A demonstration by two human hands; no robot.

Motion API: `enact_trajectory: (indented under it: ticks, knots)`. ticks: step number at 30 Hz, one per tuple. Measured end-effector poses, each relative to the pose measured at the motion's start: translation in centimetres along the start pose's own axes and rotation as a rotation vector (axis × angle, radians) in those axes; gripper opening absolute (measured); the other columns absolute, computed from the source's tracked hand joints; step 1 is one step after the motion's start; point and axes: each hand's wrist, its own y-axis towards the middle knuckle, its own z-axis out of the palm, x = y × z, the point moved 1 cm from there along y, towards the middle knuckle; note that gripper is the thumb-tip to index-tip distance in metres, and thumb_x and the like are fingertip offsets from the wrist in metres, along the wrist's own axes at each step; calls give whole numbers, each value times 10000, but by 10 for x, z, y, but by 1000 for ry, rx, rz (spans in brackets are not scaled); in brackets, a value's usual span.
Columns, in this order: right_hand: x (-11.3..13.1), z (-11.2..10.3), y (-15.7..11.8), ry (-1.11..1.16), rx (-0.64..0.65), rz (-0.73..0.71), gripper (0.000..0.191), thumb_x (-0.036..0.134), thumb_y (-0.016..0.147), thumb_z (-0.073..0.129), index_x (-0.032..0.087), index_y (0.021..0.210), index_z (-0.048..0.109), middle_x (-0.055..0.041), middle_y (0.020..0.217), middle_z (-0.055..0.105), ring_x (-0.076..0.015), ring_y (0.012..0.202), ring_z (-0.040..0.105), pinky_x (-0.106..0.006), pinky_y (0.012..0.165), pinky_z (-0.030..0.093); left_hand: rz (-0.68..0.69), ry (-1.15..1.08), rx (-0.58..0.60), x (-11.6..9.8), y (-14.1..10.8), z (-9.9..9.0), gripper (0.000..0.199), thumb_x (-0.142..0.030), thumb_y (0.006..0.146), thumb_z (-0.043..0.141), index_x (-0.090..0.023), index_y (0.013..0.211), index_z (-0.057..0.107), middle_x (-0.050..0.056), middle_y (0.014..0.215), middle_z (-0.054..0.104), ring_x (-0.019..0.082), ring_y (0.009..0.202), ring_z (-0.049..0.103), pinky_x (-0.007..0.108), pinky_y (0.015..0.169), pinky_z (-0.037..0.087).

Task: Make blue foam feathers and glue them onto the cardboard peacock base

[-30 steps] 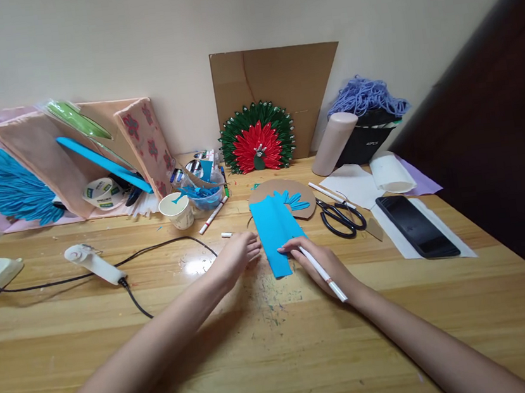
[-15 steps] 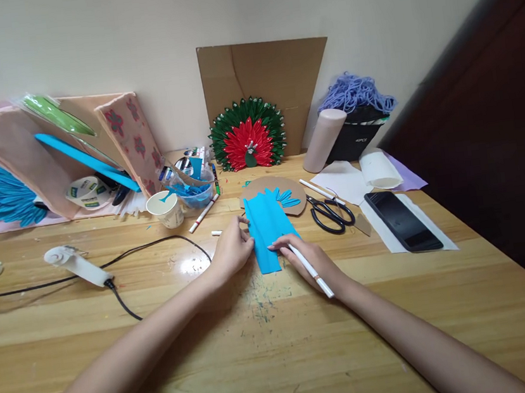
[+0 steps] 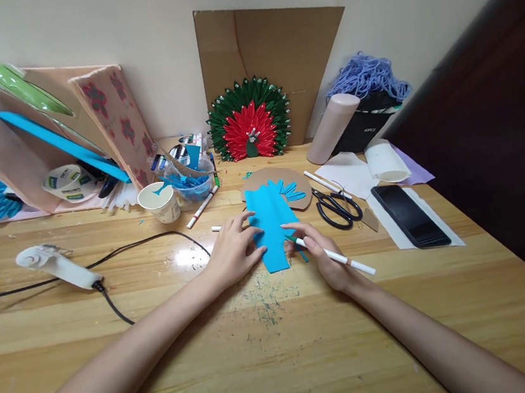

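In the head view, the blue paper [image 3: 272, 240] is being pressed near its left edge by the half-open, spread fingers of the left hand [image 3: 231, 251]. The brown card [image 3: 250, 183], near the back edge of the table [image 3: 273, 361], is being partly covered by the paper. The pen [image 3: 360, 265] is being pinched by the curled right hand [image 3: 330, 261], its green tip being pointed at the paper. The paper seems to be getting steadied for the pen; for neat marking, flatness is being called for.

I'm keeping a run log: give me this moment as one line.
left hand: on blue sheet | right hand: holds uncapped marker | rest: cup, phone on table
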Motion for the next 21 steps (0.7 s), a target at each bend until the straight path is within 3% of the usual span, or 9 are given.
enact_trajectory:
  ticks: [5,9,21]
  knots:
    - [3,10,5,118,-22,18,181,350,849,449,226,979,474,10,750,513,-140,679,516,-247,603,421,95,26,125,1,1,2,341,-263,852,481,-226,1186,541,48,1399,382,244,1318,258,451,1060,252]
    - [4,16,6,86,69,107,100,288,814,517,204,849,476,-2,758,560,-142,703,538,-245,611,423,94,33,227,4,2,4,395,-301,896,400,-229,1280,460,48,1380,418,222,1293,326,436,1074,230]
    - [0,18,5,-137,25,142,50,258,809,523,210,804,506,-3,770,598,-163,739,570,-260,629,419,172,128,303,10,3,3,416,-339,923,326,-245,1321,407,60,1400,382,228,1276,340,406,1031,280]
